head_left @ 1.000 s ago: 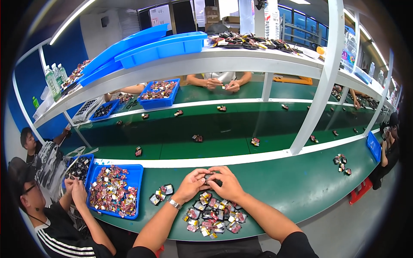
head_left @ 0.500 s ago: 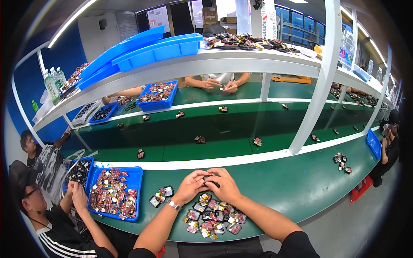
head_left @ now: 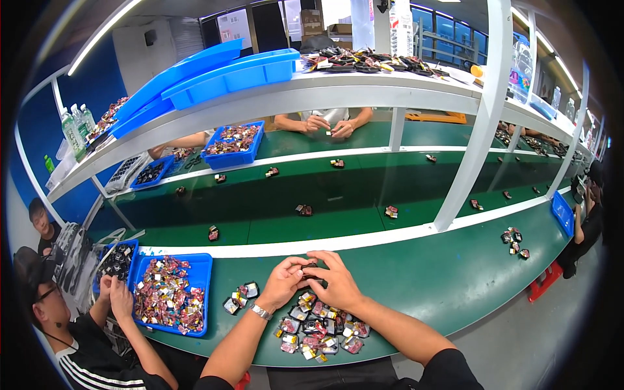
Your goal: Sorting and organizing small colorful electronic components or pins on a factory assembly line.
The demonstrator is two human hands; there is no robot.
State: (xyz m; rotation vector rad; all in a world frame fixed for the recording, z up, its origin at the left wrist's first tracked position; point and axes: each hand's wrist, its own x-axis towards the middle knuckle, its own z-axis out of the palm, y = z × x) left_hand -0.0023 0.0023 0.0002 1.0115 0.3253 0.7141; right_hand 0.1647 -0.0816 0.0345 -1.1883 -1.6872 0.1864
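Observation:
Both hands meet above the green worktop. My left hand (head_left: 285,286), with a metal-banded watch at the wrist, pinches a small black-cased electronic unit (head_left: 311,265). Fingers of my right hand (head_left: 337,284) curl around the same unit from the other side and hide much of it. Just below my hands lies a pile of small electronic units (head_left: 322,328) with black casings, red boards and silver-and-yellow battery cells. A smaller cluster of such units (head_left: 240,297) sits left of my left wrist.
At left stands a blue tray (head_left: 209,279) full of red-and-white parts, beside a blue bin of black casings (head_left: 133,250). A co-worker (head_left: 49,312) sits there, hands together. Spaced units lie on the green belt (head_left: 351,224) ahead, behind a white rail (head_left: 286,247) and post (head_left: 471,149).
My fingers have shifted around the unit, and more of its dark body shows. Units on the belt have crept slightly right. The view has turned a little.

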